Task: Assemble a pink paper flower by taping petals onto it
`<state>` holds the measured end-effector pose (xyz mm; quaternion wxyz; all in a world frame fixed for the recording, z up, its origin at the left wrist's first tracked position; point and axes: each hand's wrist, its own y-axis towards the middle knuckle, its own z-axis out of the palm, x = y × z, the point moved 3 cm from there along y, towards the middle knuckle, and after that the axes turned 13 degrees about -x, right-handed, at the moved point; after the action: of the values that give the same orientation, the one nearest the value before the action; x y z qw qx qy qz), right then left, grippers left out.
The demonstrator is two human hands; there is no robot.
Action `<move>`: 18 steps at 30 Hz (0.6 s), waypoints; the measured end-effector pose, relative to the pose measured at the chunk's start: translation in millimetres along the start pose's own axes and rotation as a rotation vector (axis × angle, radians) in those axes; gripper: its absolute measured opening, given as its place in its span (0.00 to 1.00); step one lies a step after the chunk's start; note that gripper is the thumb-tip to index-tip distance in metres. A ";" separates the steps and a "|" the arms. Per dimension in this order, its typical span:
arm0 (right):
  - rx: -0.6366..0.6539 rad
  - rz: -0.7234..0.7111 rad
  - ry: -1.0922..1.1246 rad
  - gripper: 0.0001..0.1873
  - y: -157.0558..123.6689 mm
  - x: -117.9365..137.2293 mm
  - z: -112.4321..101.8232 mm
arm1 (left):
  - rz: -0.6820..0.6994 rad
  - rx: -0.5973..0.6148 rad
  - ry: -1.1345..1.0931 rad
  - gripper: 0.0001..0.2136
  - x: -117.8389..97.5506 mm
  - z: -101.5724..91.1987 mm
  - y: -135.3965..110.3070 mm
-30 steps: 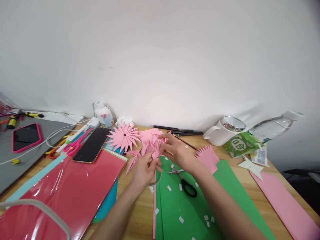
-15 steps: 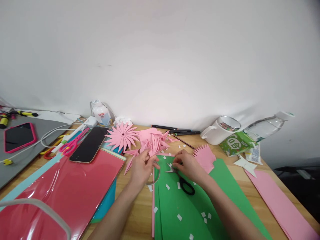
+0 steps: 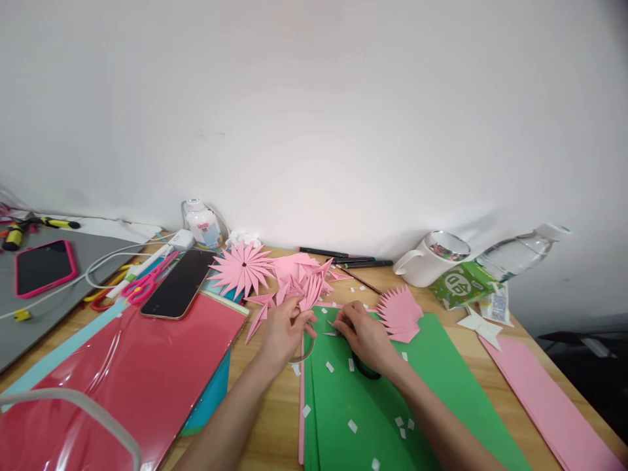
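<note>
My left hand (image 3: 283, 333) pinches a folded pink paper piece (image 3: 311, 291) whose pointed pleats fan out above the fingertips. A tape roll (image 3: 308, 353) hangs ring-like below the same fingers. On the green paper stack (image 3: 353, 405), my right hand (image 3: 363, 335) is closed over the black-handled scissors (image 3: 369, 371). Blade tips (image 3: 330, 330) poke out to the left of the fingers; the middle of the scissors is hidden. Several small white slips (image 3: 352, 426) lie scattered over the green paper. Behind the left hand are more pink folded pieces, including a round pleated flower (image 3: 243, 265).
A fanned pink paper piece (image 3: 400, 314) lies right of the right hand. Pens (image 3: 343, 258) line the wall near a white mug (image 3: 432, 258), a green box (image 3: 461, 284) and a water bottle (image 3: 520, 252). At left are a black phone (image 3: 179, 284), pink scissors (image 3: 147, 281) and red sheets (image 3: 147, 366).
My right hand has lowered slightly over the scissors and covers more of their handle. My left hand keeps hold of the pink piece and the tape roll. The view has shifted slightly.
</note>
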<state>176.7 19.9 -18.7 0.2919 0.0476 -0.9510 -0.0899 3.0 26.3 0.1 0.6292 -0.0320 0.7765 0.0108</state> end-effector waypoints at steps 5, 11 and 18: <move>-0.094 0.057 0.406 0.11 -3.2 2.7 -2.9 | 0.022 0.021 0.043 0.06 4.4 1.9 0.0; -0.309 0.322 0.900 0.29 13.2 23.9 -5.6 | 0.133 0.019 0.123 0.08 6.3 2.9 -1.1; -0.318 0.354 1.000 0.30 22.4 41.0 3.9 | 0.194 0.022 0.157 0.09 3.0 1.0 -1.8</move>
<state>139.8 36.5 4.9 0.7221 -0.1209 -0.6648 -0.1486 3.4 24.5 -3.0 0.5628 0.0494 0.8229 0.0604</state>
